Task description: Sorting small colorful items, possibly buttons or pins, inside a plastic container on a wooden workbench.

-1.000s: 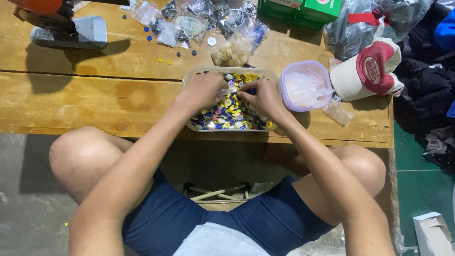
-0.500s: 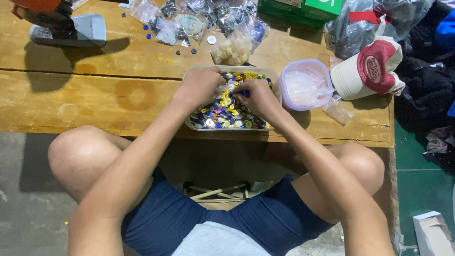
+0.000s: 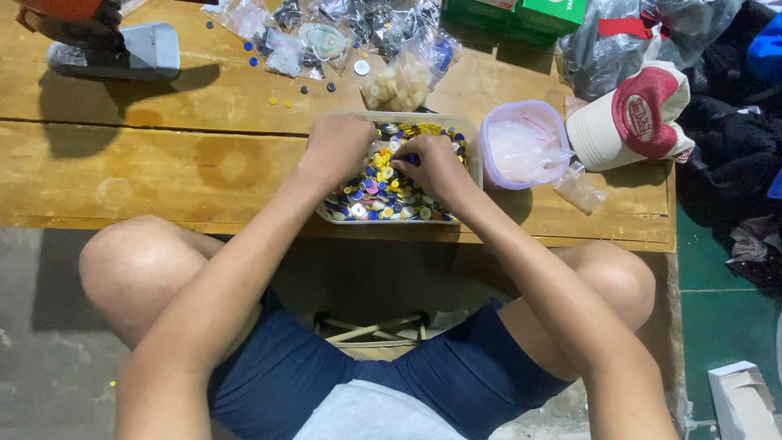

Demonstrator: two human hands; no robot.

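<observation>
Both hands are down in a shallow rectangular tray [image 3: 472, 155] that sits at the near edge of the wooden counter [image 3: 163, 163], about the middle of its length. The tray is heaped with small round buttons [image 3: 383, 195] in yellow, blue, white and pink, mixed together with no order to them. The left hand [image 3: 346, 147] is curled over the far left part of the heap, fingers bent down into the buttons; whether it has any pinched cannot be told from here. The right hand [image 3: 436, 163] is closed with its fingertips together on a dark blue button at the middle of the tray.

Judging by the full, unsorted heap, the picking-through looks to be at an early or middle stage, with most of the buttons left to go. A round clear tub [image 3: 525, 147] stands just beside the tray on its right, with what looks like plastic film inside. Small bags of sorted buttons [image 3: 399, 77] lie toward the far edge, and a few loose buttons [image 3: 281, 102] are scattered near them
</observation>
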